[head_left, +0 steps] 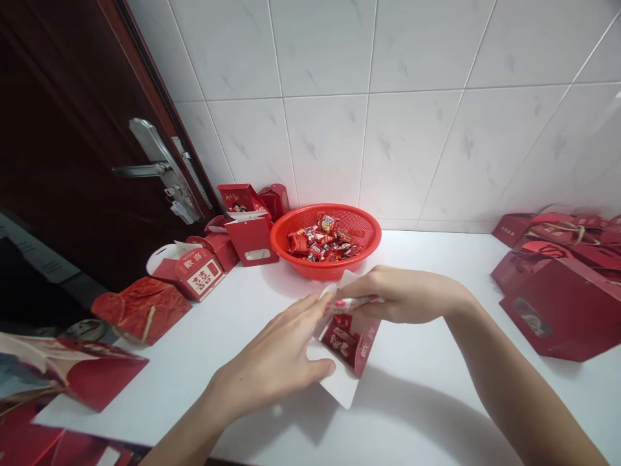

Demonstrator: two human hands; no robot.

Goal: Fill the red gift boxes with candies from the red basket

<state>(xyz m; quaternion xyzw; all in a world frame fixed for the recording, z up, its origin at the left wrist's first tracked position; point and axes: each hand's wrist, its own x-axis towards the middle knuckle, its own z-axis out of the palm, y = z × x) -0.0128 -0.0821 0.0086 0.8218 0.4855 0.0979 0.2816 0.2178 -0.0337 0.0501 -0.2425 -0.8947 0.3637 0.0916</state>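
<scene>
A small red candy box (365, 349) with white inner flaps stands open in front of me, and red-wrapped sweets (341, 341) lie inside it. My left hand (286, 349) is at the box's left side, thumb along the white flap and fingers over the far edge, gripping it. Reaching over from the right, my right hand (392, 294) is closed on a white and pink wrapped candy (350, 304) above the opening. The left fingertips are close to this candy; whether they touch it I cannot tell. Some right fingertips are hidden.
Behind the box, a red plastic basket (326, 270) holds several wrapped candies. Red gift boxes (201, 275) line the left of the white table (427, 401). More red boxes (565, 310) are grouped at the right. A tiled wall (325, 155) and dark door (63, 97) stand behind.
</scene>
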